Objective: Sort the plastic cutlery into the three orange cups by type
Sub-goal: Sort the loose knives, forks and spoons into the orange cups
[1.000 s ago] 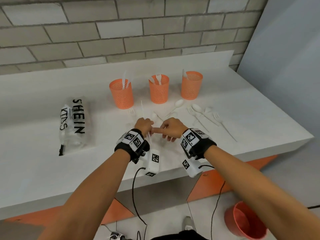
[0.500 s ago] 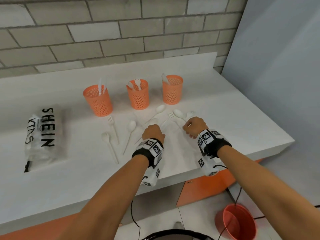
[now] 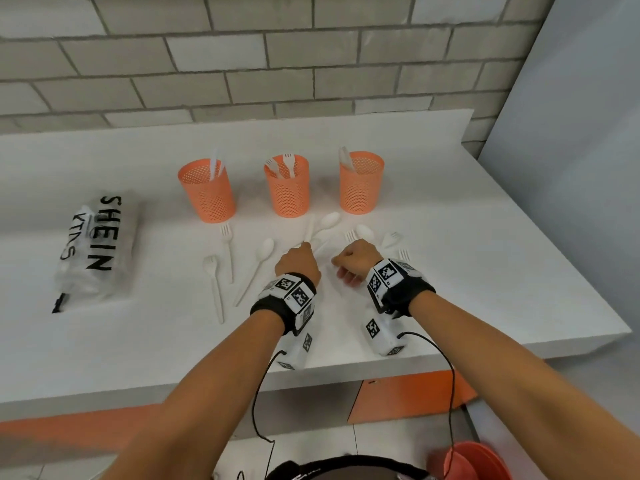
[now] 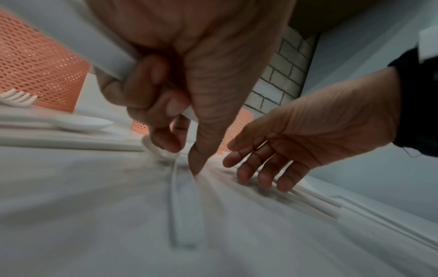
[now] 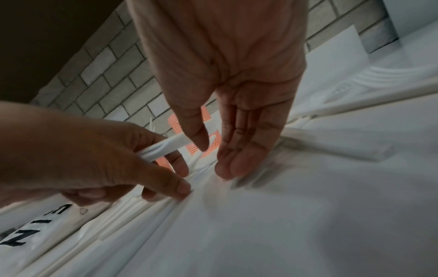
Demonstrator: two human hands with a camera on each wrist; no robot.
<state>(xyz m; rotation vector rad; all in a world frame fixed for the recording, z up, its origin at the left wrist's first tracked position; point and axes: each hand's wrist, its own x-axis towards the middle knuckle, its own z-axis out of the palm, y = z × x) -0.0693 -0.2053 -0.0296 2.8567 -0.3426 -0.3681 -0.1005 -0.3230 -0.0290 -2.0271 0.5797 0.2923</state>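
Sorting in progress, judged less than half complete. Three orange cups stand in a row beyond the fingers of both hands: the left cup (image 3: 207,188) holds two slim white pieces that look like knives, the middle cup (image 3: 286,188) two forks, and the right cup (image 3: 361,181) one piece that appears to be a spoon. The left hand (image 3: 298,263) has its lower fingers curled round a white handle (image 4: 99,54), most likely a knife whose blade (image 3: 308,227) juts out past the knuckles toward the middle cup, while its thumb (image 4: 201,150) reaches down to a further handle (image 4: 186,211) lying flat on the white counter (image 3: 485,271). The right hand (image 3: 356,261) holds nothing; its fingers (image 4: 260,172) are nearly straight and spread slightly, with the tips touching or just above the counter beside the left thumb. Still unsorted, as far as can be seen: left of the left hand's fingers lie a fork (image 3: 227,251), a second utensil (image 3: 214,289) whose type is unclear, and a spoon (image 3: 258,268); just beyond the fingertips of both hands lie two more spoons (image 3: 329,221) and several forks (image 3: 391,239), some partly hidden by the right hand. To the far left of the fingers rests a printed plastic bag (image 3: 93,251).
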